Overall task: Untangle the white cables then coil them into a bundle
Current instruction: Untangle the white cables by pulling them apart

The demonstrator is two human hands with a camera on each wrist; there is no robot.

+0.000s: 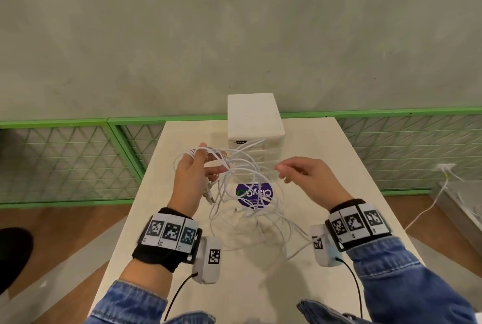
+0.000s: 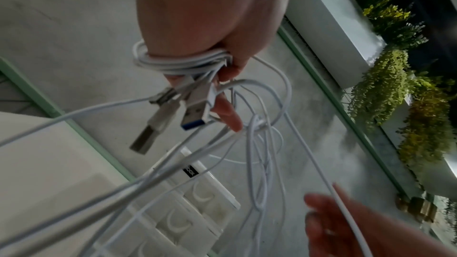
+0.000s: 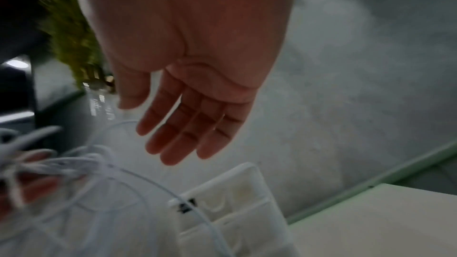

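Observation:
Several loops of the white cables (image 1: 245, 188) are wound round the fingers of my left hand (image 1: 198, 169), which holds them raised above the table. In the left wrist view the coil (image 2: 178, 60) wraps that hand (image 2: 210, 17), and two USB plugs (image 2: 195, 110) hang below it. The remaining cable falls in a loose tangle (image 2: 259, 144) onto the table. My right hand (image 1: 302, 172) hovers to the right of the tangle. Its fingers (image 3: 188, 134) are relaxed and straight and hold nothing, with the blurred cables (image 3: 86, 163) lower left of it.
A white drawer box (image 1: 254, 120) stands at the back of the beige table (image 1: 326, 167), behind the cables. A purple sticker (image 1: 254, 194) lies under the tangle. Green mesh fencing (image 1: 65, 162) runs behind the table. Another white cord (image 1: 427, 209) trails on the floor at right.

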